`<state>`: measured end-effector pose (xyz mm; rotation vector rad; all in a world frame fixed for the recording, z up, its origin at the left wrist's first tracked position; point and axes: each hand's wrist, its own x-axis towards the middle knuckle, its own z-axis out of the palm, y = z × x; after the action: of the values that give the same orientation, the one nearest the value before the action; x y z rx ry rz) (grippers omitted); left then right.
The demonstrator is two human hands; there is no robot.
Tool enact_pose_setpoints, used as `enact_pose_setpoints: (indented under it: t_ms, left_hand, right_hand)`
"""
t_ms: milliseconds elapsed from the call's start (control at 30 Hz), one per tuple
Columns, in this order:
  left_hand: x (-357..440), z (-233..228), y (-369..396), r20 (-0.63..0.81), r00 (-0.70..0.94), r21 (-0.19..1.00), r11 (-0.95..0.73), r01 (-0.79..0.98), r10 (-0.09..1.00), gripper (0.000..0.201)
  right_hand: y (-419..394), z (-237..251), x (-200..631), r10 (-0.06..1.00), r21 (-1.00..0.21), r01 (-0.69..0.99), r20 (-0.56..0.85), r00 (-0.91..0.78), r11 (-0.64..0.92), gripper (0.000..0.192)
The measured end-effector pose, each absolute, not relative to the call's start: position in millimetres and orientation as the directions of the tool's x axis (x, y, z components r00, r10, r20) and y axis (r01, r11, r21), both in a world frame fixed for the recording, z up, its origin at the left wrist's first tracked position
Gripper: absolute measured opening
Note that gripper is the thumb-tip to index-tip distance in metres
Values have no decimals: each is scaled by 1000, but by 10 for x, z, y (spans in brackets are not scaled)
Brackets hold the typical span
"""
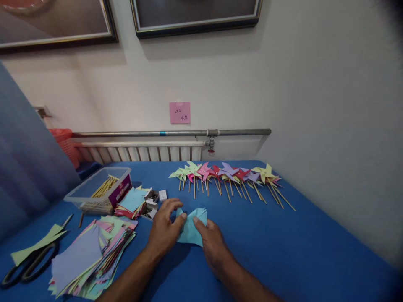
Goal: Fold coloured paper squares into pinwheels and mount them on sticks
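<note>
A light-blue square of paper (192, 230) is held up over the blue table, its top edge creased and partly folded. My right hand (214, 243) pinches its right side, thumb lying on the front face. On the left edge, my left hand (165, 226) grips the sheet with the thumb in front, its other fingers curved above and behind. Small open boxes of metal pins (149, 209) stand just beyond my left hand. Beside them is a pile of cut paper squares (134, 200), with a light-blue one on top.
Finished paper pinwheels on sticks (228, 171) lie in a row at the back. At left are a clear plastic box (75, 193) of thin sticks (105, 186), a larger stack of coloured paper (78, 251), and black-handled scissors (40, 260) under green paper strips. A pipe (182, 133) runs along the wall.
</note>
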<state>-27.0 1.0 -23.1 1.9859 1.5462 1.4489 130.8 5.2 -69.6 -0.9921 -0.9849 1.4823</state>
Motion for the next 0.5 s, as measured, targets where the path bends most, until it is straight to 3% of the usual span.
enact_pose_setpoints:
  t_ms: [267,500]
  left_hand:
    - [-220,-266,-7,481,23,731,-415,541,877,10]
    - [-216,-268,13,436,9,772,-379,511,900,9]
  right_hand:
    - [66,-666,1344,991,-971,-211,-87,-104,-107,45]
    - [54,-604,1316,985,-964,-236,-93,-142,-125,43]
